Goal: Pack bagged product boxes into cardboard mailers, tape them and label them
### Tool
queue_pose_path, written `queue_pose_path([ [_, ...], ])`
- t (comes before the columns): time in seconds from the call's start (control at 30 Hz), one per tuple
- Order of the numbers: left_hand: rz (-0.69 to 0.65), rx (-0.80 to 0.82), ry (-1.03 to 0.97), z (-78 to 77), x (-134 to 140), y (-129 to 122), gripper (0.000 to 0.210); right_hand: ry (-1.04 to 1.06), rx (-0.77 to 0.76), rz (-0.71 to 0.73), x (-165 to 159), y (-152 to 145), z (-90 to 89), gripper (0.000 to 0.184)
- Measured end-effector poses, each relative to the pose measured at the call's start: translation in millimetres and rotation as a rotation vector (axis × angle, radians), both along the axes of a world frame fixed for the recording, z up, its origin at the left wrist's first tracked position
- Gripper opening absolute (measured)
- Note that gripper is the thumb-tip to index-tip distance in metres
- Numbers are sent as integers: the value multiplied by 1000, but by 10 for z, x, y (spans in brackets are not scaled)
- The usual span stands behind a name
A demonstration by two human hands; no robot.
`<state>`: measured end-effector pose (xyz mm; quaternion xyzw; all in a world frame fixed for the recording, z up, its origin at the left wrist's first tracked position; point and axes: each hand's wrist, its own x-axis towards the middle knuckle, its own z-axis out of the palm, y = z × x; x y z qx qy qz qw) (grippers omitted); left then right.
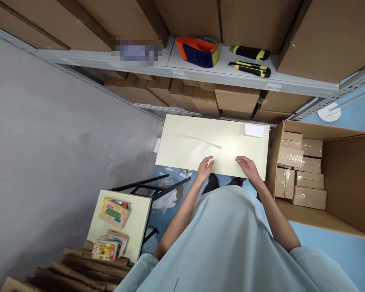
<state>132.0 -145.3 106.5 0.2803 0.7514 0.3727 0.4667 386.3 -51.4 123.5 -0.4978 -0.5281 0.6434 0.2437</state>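
My left hand (205,168) is over the front edge of a cream table (234,129), fingers loosely curved and apart, nothing seen in them. Just beyond it a thin whitish sheet (194,149), paper or plastic, lies across the left part of the tabletop. Its far edge is slightly raised. My right hand (247,167) hovers near the same front edge, further right, with fingers stretched and no object in them. At the back right corner lies a small white rectangular stack or box (254,130), apart from both hands.
On my right stands a large open carton (349,178) holding several taped small boxes (308,181). A shelf ahead carries cartons, two cutters (251,69) and an orange-blue tape roll or strap (199,52). A side table (136,215) bears booklets (115,213). Scrap paper (167,198) litters the floor.
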Motion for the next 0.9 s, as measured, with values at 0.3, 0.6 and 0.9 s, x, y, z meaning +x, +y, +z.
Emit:
queue_pose_path([
  [0.3, -314, 46, 97, -697, -886, -32, 53, -291, 200, 360, -1598, -132, -493, 47],
  [0.6, -754, -153, 118, -1050, -1255, -17, 57, -759, 249, 617, -2202, 103, -847, 58],
  [0.9, -708, -195, 44, -1094, -1139, -241, 59, -904, 250, 719, -2069, 387, -819, 60],
])
